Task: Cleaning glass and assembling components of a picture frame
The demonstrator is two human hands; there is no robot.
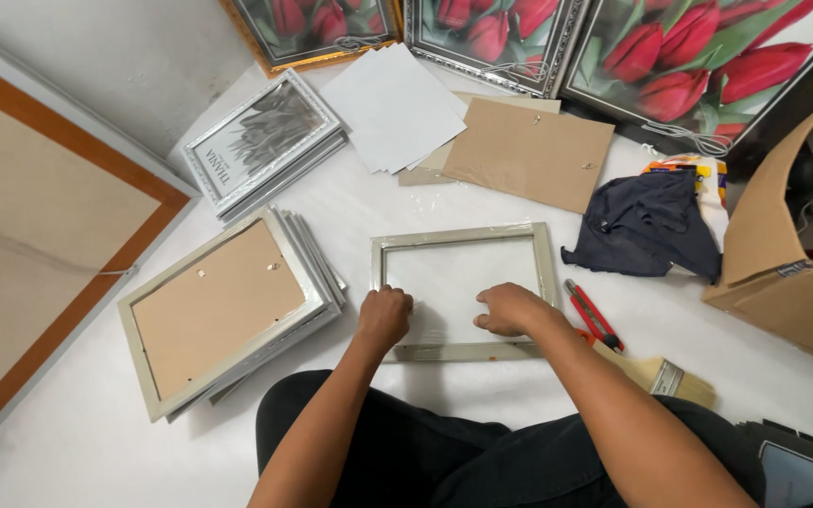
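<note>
A small silver picture frame (546, 256) lies face down on the white surface in front of me, with a clear pane inside it. My left hand (384, 316) rests curled on the frame's near left corner, fingers pressing on the pane's edge. On the near right part of the pane sits my right hand (510, 309), fingers bent and pressing down. Neither hand grips anything.
A stack of frames (228, 310) lies left, another stack (265, 141) behind it. White sheets (392, 108) and brown backing boards (529, 150) lie beyond. A dark cloth (646, 226), red-handled pliers (595, 315), a brush (661, 374) and a cardboard box (783, 273) sit right. Tulip pictures (708, 56) lean at the back.
</note>
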